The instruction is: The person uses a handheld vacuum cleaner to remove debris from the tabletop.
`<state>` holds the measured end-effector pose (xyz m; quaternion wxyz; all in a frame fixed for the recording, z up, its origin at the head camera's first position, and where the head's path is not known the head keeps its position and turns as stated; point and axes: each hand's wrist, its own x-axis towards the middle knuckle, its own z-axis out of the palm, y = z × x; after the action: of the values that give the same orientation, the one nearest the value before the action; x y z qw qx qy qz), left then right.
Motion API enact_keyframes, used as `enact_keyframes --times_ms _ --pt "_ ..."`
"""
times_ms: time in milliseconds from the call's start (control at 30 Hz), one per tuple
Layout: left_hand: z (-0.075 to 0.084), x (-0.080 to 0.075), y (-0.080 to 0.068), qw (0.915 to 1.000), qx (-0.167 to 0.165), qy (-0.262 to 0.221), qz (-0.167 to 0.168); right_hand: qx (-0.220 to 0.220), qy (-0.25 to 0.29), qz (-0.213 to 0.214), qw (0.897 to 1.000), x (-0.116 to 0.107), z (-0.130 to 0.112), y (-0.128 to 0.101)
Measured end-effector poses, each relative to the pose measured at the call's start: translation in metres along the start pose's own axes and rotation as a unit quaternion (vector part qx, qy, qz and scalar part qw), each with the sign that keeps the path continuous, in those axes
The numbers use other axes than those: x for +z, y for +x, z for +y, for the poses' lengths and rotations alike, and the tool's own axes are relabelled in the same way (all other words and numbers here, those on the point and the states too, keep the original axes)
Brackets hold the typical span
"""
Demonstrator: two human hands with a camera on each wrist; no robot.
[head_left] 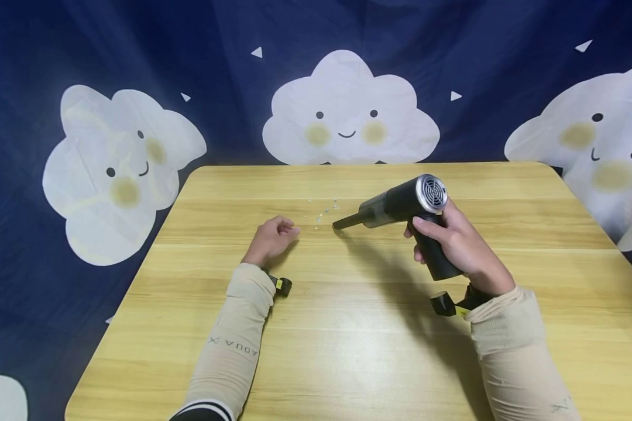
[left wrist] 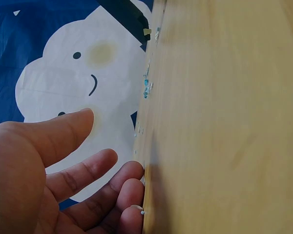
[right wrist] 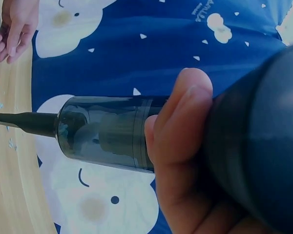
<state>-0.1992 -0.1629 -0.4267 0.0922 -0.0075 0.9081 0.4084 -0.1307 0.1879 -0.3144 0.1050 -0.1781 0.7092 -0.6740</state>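
My right hand [head_left: 453, 237] grips the handle of a black handheld vacuum [head_left: 400, 204], seen close up in the right wrist view as a dark vacuum body [right wrist: 105, 134]. Its thin nozzle [head_left: 347, 221] points left and down at the wooden table [head_left: 347, 327], just right of several small bits of debris [head_left: 323, 210]. My left hand [head_left: 271, 238] rests on the table left of the debris, fingers loosely curled and holding nothing. In the left wrist view the fingers [left wrist: 88, 170] touch the table beside blue and white scraps [left wrist: 146, 87].
A dark blue cloth with white smiling clouds [head_left: 347, 111] hangs behind and round the table. The table's left edge [head_left: 131, 292] and right edge [head_left: 611, 240] drop off to the cloth. Wrist straps with small black devices [head_left: 442, 304] sit at both wrists.
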Motion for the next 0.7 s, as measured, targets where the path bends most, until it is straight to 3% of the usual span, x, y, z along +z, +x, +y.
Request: enact_keyframes --times_ms 700 --pt "-0.0026 0.0000 0.0011 1.0000 0.001 -0.002 0.005 0.005 -0.018 0.001 1.000 -0.0036 -0.0010 -0.0002"
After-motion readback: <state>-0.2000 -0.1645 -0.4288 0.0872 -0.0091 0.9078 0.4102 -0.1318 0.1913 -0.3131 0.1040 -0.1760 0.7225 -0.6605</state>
